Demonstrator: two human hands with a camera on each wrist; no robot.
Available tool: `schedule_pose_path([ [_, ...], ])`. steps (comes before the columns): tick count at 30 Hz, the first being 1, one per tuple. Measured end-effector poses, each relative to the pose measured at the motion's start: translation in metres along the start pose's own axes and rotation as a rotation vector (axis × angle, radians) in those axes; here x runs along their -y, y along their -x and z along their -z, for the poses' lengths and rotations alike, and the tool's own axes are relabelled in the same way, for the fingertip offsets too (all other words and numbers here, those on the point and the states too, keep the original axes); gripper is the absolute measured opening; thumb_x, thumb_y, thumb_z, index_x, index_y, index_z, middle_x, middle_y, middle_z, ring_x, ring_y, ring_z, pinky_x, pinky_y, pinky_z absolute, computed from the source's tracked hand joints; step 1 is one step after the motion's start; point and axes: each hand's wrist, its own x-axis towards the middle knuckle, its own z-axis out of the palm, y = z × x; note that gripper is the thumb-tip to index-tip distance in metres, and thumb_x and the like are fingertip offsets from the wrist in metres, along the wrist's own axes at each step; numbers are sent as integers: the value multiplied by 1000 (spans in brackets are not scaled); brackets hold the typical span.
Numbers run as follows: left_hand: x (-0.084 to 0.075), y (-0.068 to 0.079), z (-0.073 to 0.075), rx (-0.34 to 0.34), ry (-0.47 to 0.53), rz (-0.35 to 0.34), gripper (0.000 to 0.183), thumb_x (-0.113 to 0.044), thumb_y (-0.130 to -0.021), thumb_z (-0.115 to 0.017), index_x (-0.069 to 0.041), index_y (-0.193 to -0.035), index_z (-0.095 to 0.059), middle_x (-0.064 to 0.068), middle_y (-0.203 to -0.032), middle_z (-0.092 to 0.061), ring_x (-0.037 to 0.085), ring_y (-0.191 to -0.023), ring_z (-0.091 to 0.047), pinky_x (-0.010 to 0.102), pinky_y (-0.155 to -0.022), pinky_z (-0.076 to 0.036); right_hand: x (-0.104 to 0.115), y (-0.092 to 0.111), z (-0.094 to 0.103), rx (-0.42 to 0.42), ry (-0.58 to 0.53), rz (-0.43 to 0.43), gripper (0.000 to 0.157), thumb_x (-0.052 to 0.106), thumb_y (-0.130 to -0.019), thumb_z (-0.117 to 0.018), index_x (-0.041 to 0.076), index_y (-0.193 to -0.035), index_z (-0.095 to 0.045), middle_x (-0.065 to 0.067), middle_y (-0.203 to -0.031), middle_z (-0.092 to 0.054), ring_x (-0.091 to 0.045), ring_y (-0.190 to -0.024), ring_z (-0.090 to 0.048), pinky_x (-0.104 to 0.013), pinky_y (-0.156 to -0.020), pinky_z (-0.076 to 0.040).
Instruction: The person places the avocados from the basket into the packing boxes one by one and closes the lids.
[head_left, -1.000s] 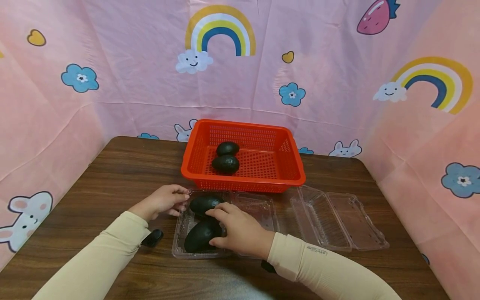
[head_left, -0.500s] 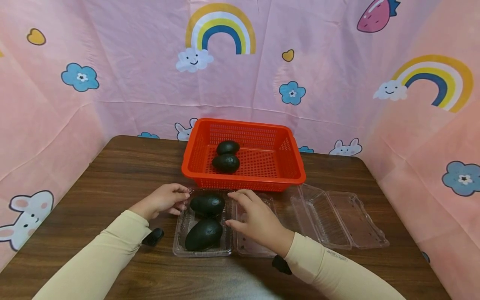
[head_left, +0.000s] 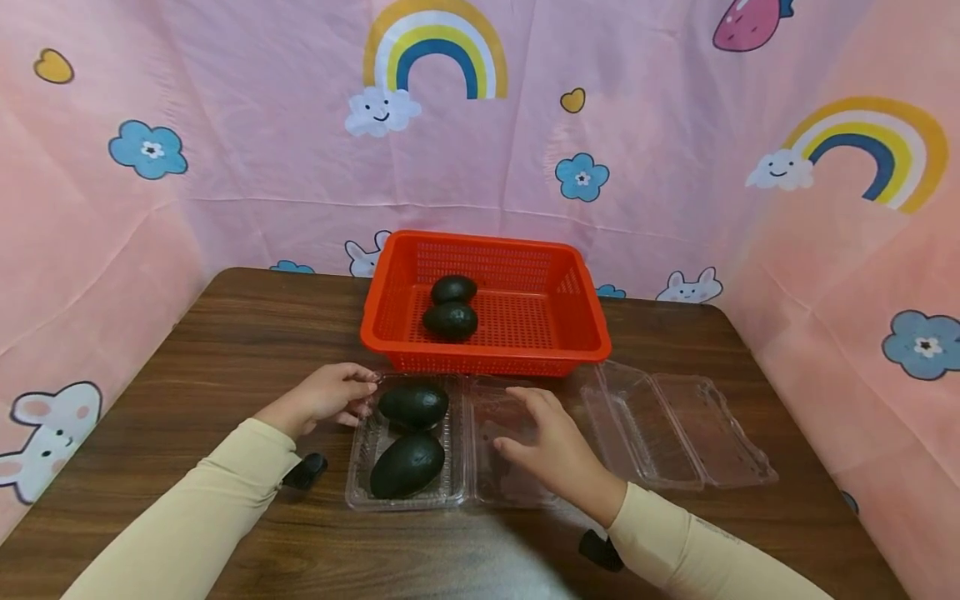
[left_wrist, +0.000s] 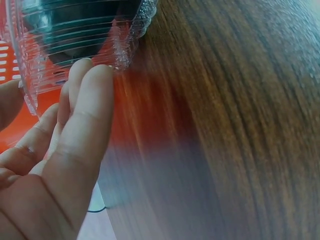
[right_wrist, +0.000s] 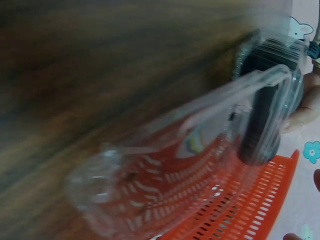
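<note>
Two dark green avocados, the rear avocado [head_left: 414, 406] and the front avocado [head_left: 408, 467], lie in the left half of a clear plastic clamshell container [head_left: 457, 492]. My left hand [head_left: 326, 396] is at the container's far left corner, its straight fingers against the outer wall. In the left wrist view its thumb [left_wrist: 9, 102] lies at the rim. My right hand [head_left: 555, 446] hovers over the container's flat lid half [head_left: 498, 492], thumb and fingers spread with nothing between them. The right wrist view shows the lid half [right_wrist: 165, 150] slanting up from the tabletop.
Behind the container stands a red plastic basket [head_left: 480, 360] holding the upper avocado [head_left: 453, 289] and the lower avocado [head_left: 450, 321]. A second clear clamshell [head_left: 678, 429] lies unfolded at the right. Pink patterned cloth [head_left: 660, 150] encloses the wooden table [head_left: 247, 367].
My right hand has let go of the front avocado and moved right, off the filled half and over the lid. The left hand stays at the container's corner.
</note>
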Motion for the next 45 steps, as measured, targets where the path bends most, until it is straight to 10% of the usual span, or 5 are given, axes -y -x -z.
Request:
schedule_pose_path([
  [31,1,9,9,-21,-39,-12,36,-10,-100,-47,13,-128,-45,22,-107,-58,19,-83,-62,37,-73,-57,-38,24,7,180,83,-191,68,18,-76,-81,-5,-132,-50,-19,-117,-55,-30,-97,-58,-45,-79,-51],
  [45,3,7,10,-23,-46,-11,38,-10,-100,-47,14,-129,-43,20,-103,-59,16,-81,-62,37,-72,-57,-45,25,10,171,-102,-304,66,8,-75,-77,-12,-130,-47,-24,-120,-57,-35,-101,-61,-43,-79,-53],
])
